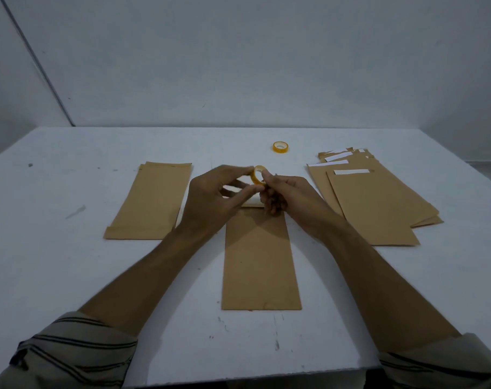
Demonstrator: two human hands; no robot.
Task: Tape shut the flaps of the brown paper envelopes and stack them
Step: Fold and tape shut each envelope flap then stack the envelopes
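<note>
Yellow tape roll (258,175) is being pinched by left hand (210,199) and right hand (287,196) fingertips; any peeled end risks sticking to them.

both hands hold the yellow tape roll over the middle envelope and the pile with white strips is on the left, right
No. The head view shows the pile of brown paper envelopes with white strips on the right, not the left. Otherwise correct: left hand and right hand hold the small yellow tape roll over the middle brown paper envelope.
</note>
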